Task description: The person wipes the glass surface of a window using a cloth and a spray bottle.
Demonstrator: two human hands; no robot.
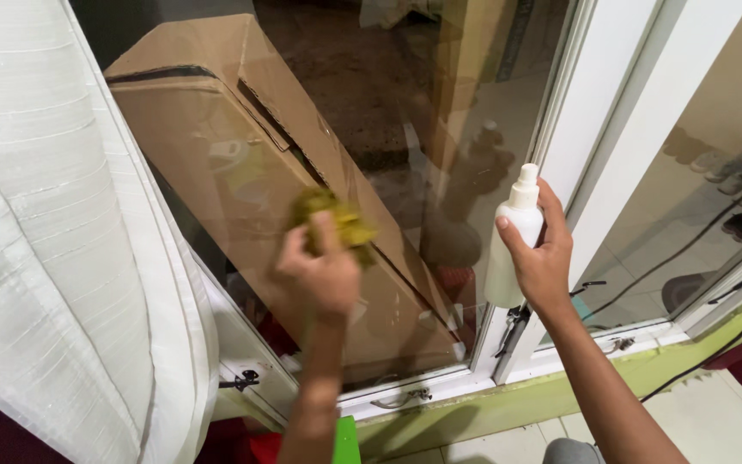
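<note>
The left hand (319, 271) presses a soft, crumpled yellow cloth (337, 219), bunched under its fingertips, flat against the fragile window glass (371, 112), while the right hand (543, 258) wraps the waist of a light, rigid white spray bottle (513, 245), probably slippery.

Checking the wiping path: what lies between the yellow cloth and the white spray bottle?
In the head view, only bare window glass lies between the yellow cloth and the white spray bottle; a brown cardboard box shows behind it.
</note>
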